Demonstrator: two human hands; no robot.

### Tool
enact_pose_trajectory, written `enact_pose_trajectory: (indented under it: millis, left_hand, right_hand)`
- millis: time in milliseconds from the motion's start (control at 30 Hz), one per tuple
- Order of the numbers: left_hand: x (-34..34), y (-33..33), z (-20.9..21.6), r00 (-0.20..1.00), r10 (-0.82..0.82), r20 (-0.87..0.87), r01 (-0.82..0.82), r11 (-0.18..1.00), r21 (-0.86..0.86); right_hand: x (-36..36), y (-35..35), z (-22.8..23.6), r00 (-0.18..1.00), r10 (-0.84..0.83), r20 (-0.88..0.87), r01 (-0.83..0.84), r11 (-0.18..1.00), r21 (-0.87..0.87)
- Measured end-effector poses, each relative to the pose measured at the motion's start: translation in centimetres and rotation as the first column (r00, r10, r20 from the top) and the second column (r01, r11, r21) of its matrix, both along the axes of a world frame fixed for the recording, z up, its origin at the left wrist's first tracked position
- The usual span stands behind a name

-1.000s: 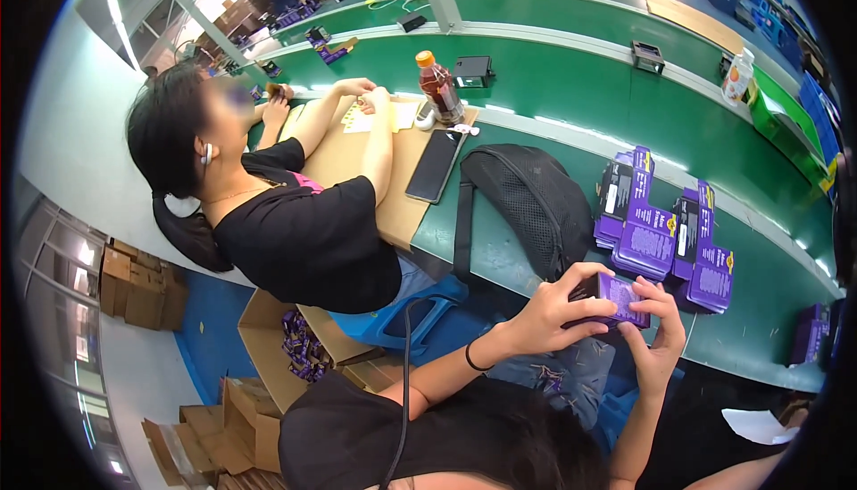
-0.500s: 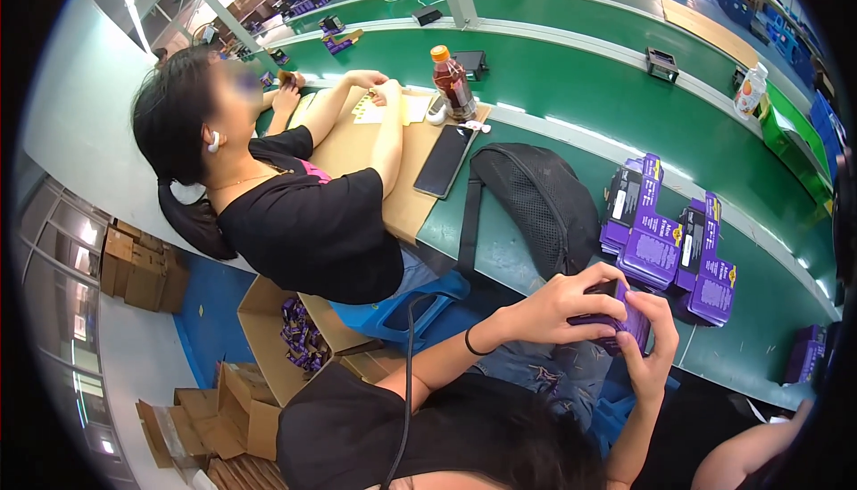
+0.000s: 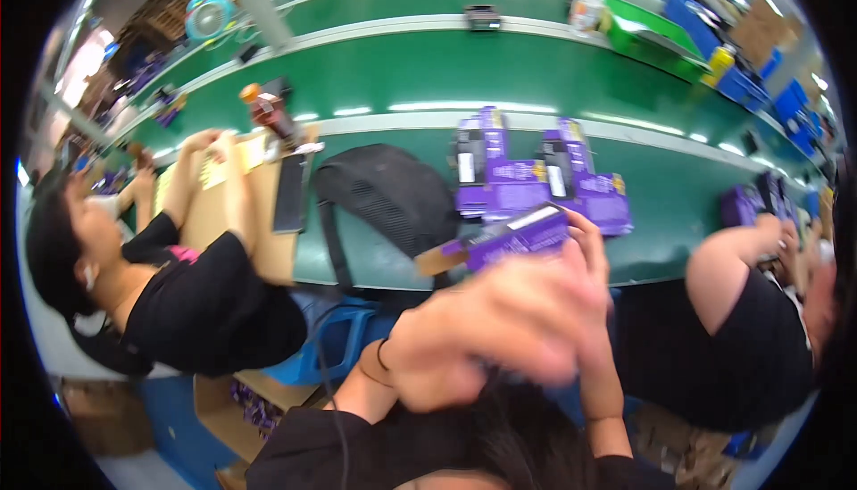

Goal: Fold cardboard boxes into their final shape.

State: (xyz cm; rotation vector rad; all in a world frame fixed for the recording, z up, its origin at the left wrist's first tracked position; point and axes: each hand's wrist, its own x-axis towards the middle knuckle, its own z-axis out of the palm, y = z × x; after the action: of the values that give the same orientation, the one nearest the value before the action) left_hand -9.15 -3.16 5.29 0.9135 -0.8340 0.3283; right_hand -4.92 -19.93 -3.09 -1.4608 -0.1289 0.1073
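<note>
Just above the table's near edge, a small purple carton (image 3: 518, 238) is held up, with a brown-inside end flap (image 3: 439, 261) sticking out on its left. My right hand (image 3: 586, 245) has its fingers closed around the carton's right end, partly hidden by my other hand. My left hand (image 3: 500, 316), with a black band at the wrist, is in front of and below the carton. Motion smears its fingers, so their grip cannot be made out. Behind the carton lie two stacks of flat purple cartons, a left stack (image 3: 518, 188) and a right stack (image 3: 600, 202).
A black mesh bag (image 3: 388, 195) lies on the green table left of the stacks. Beyond it are a dark phone (image 3: 290, 191), a drink bottle (image 3: 268, 111) and a co-worker (image 3: 205, 303). Another person (image 3: 723, 329) sits at right. A green bin (image 3: 656, 39) stands at the back.
The view has swung to the right. The carton, gripped by both hands before, now shows an open flap at its left end. My left hand has come away in front of it, blurred.
</note>
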Motion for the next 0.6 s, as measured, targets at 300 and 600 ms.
enact_pose_trajectory:
  millis: [300,600]
  left_hand:
    - [-2.3,-3.6,3.5,0.824,-0.561,0.084,0.562,0.788,-0.251]
    - [-1.1,-2.5,2.4,0.778,-0.590,0.214,0.619,0.779,-0.103]
  right_hand:
    - [1.8,-1.2,0.8,0.922,0.101,-0.373,0.061,0.916,0.397]
    - [23.2,7.7,-2.1,0.972,0.053,-0.229,0.045,0.913,0.405]
